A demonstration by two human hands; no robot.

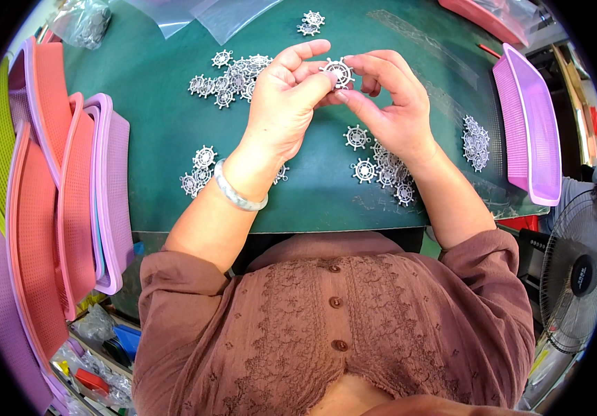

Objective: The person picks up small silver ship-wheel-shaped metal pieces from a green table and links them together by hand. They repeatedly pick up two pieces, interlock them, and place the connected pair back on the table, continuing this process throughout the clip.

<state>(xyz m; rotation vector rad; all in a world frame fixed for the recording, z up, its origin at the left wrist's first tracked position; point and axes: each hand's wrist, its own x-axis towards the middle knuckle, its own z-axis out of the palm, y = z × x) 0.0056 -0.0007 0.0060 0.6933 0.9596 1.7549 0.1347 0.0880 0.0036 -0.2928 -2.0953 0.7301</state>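
Between my two hands, above the green tabletop [298, 187], is a small silver ship's-wheel charm [338, 73]. My left hand [290, 97], with a pale bangle [237, 191] on its wrist, pinches the charm's left side between thumb and fingers. On the other side, the thumb and fingertips of my right hand [392, 97] close on its edge. A loose pile of matching wheel charms [232, 78] lies behind my left hand. More wheel charms [385, 170] are spread under my right forearm, partly hidden by it. A smaller group [200, 170] sits left of my left forearm.
Stacked pink, purple and green plastic baskets [42, 173] line the left side. A purple basket [529, 128] stands at the right edge beside another charm pile [476, 143]. Two charms [310, 23] and clear plastic bags [205, 15] lie at the back. A fan [579, 274] is at lower right.
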